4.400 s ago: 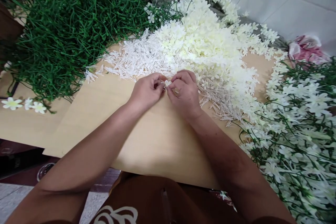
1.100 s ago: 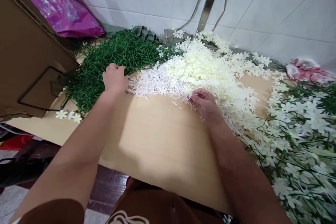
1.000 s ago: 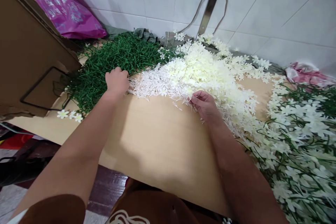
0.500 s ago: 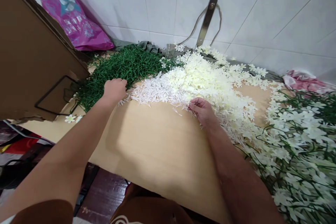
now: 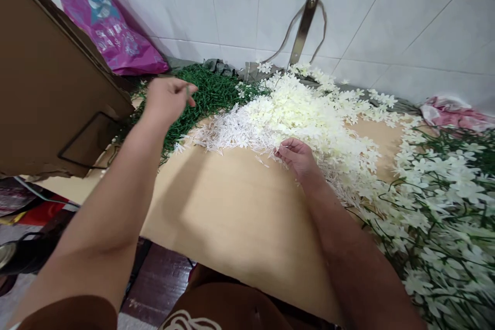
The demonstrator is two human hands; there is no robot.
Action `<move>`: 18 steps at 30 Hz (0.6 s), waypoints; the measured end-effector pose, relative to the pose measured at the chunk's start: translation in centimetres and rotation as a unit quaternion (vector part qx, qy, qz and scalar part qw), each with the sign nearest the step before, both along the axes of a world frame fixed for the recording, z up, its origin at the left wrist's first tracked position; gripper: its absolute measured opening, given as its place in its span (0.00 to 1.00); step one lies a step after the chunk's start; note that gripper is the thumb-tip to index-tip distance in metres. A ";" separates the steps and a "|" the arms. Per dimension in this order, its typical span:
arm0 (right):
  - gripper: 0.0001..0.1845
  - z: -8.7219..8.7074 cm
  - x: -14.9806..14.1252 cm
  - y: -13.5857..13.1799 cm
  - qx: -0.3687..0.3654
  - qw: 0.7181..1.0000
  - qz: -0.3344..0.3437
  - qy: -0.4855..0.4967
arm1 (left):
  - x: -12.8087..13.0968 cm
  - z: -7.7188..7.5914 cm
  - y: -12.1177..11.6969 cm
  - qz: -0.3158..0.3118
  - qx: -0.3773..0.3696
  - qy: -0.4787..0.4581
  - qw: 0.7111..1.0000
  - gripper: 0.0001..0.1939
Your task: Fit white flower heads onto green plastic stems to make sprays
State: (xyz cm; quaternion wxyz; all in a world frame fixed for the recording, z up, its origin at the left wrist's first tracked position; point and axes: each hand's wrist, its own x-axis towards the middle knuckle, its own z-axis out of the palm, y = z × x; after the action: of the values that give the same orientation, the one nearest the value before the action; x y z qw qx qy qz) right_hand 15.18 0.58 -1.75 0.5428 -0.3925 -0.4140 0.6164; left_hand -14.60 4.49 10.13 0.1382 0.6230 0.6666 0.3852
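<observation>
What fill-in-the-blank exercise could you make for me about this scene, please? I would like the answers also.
The stems nearest to the left hand are coloured ____.
The cardboard box stands on the person's ____ side.
The hand nearer to the pale flowers is the ____ one.

Missing words: green; left; right.

Soft cool light, pale glare on tan board (image 5: 235, 216) — dim shadow at its left, stretched edges
</observation>
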 end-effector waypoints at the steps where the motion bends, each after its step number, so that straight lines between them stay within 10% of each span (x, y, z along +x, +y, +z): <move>1: 0.23 0.3 -0.3 -0.3 0.003 1.000 0.007 0.011 | 1.6 -1.0 -0.2 -0.004 -0.013 -0.033 0.999 0.13; 8: 0.23 1.9 -2.2 -1.7 0.009 0.995 0.092 0.033 | 11.4 -8.3 -3.7 -0.240 -0.118 -0.113 0.957 0.14; 18: 0.24 0.9 -1.2 -0.5 -0.019 0.997 0.066 0.031 | 11.5 -9.3 -4.9 -0.284 -0.051 -0.016 0.957 0.10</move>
State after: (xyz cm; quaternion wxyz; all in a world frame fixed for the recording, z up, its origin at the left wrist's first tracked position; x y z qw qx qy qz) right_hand 14.02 0.11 -0.84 0.5063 -0.3552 -0.4101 0.6703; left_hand -3.08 -0.46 0.85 0.2837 0.7727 0.4786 0.3056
